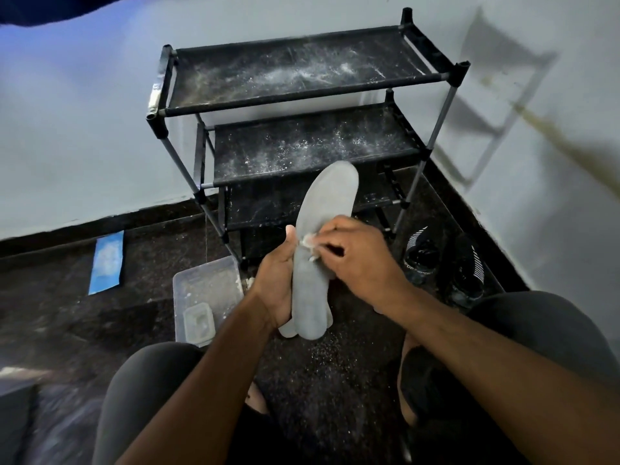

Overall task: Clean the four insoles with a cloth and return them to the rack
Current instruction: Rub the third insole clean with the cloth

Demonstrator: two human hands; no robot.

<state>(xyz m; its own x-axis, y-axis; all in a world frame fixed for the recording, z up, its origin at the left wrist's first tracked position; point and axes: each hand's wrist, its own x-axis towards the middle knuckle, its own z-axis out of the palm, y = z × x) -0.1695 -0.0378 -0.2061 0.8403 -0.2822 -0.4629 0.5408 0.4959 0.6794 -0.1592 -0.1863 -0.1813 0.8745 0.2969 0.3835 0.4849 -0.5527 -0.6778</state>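
My left hand (276,280) grips a stack of grey insoles (327,203) around the middle, toe end pointing up toward the rack. A second insole edge (288,330) shows beneath the top one at the heel. My right hand (355,260) pinches a small white cloth (307,242) and presses it on the top insole's middle. The black shoe rack (302,99) stands behind, its shelves dusted with white powder and bare of insoles.
A clear plastic tray (198,280) with a small container (198,322) in it sits on the dark floor at left. A blue packet (106,263) lies by the wall. A pair of black shoes (443,263) stands right of the rack. My knees frame the bottom.
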